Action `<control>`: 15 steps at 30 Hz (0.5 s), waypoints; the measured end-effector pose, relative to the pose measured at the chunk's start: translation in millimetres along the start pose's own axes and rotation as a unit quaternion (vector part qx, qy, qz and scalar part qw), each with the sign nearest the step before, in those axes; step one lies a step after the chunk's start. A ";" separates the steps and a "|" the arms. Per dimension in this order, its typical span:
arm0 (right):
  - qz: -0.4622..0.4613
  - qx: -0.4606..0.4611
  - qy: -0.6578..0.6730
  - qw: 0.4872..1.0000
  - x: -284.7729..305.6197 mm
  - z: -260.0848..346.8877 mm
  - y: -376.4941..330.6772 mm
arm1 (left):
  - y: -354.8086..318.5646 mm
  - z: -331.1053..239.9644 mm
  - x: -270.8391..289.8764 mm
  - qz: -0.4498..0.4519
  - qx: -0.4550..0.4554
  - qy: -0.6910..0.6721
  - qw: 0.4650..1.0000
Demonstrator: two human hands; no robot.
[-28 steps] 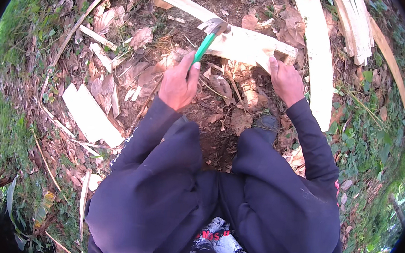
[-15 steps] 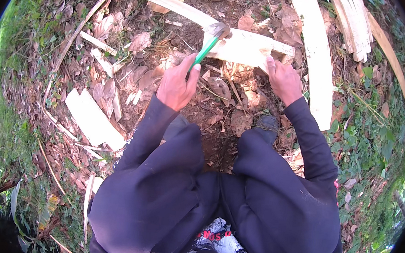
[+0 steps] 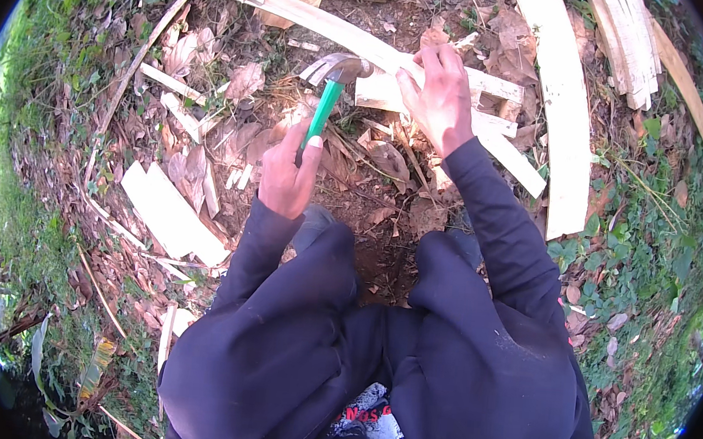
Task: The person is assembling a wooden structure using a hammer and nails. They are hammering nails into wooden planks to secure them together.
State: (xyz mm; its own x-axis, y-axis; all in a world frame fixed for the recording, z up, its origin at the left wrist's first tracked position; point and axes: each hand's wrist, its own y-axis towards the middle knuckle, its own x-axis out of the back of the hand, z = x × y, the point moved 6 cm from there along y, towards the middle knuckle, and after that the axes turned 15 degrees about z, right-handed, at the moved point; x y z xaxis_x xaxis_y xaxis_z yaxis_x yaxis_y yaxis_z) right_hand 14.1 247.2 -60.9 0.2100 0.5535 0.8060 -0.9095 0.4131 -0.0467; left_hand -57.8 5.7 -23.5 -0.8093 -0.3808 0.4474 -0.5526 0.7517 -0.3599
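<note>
My left hand (image 3: 287,172) is closed around the green handle of a claw hammer (image 3: 321,112), its metal head raised and pointing away from me, apart from the wood. My right hand (image 3: 444,102) is closed over a long, pale wooden strip (image 3: 318,26), thumb on the near side and fingers curling over the far side. The strip runs from the far left, under the hand, to the near right. Beneath it lies a short wooden piece (image 3: 377,93) with a small block (image 3: 509,109) at its right end. My hand hides part of where they cross.
A wide pale plank (image 3: 557,112) lies to the right, with a split plank (image 3: 626,47) beyond it. Short boards (image 3: 172,212) rest on the left, near my knee. Dry leaves and soil cover the ground between, with green plants at both sides.
My left hand has drawn the hammer left and back, off the wood. My right hand has moved from the short piece's right end to the strip, which now crosses over that piece.
</note>
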 end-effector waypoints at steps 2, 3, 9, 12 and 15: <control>-0.002 0.004 0.004 1.000 -2.6 -0.6 -2.3 | 3.1 -4.1 -0.7 0.007 -0.010 0.007 1.000; -0.002 0.005 0.005 1.000 -3.6 -1.8 -3.1 | 4.8 -7.4 -1.2 0.010 -0.016 0.009 1.000; -0.047 0.044 0.043 0.997 3.0 -0.7 -3.7 | 24.8 -47.8 -0.4 -0.013 -0.114 0.107 0.988; -0.051 0.040 0.051 0.997 2.8 -2.4 -2.2 | 31.7 -51.0 -5.4 -0.002 -0.131 0.122 0.984; -0.040 0.037 0.069 0.996 -0.2 -4.8 -2.8 | 34.3 -48.5 -10.0 0.030 -0.100 0.150 0.983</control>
State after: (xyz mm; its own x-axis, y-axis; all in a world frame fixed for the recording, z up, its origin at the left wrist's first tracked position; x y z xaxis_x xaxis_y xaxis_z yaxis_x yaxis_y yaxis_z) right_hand 18.3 249.5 -63.8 0.3251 0.6169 0.7168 -0.9110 0.4077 0.0623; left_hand -59.0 61.4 -0.5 -0.7275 -0.1786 0.6625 -0.4310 0.8702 -0.2387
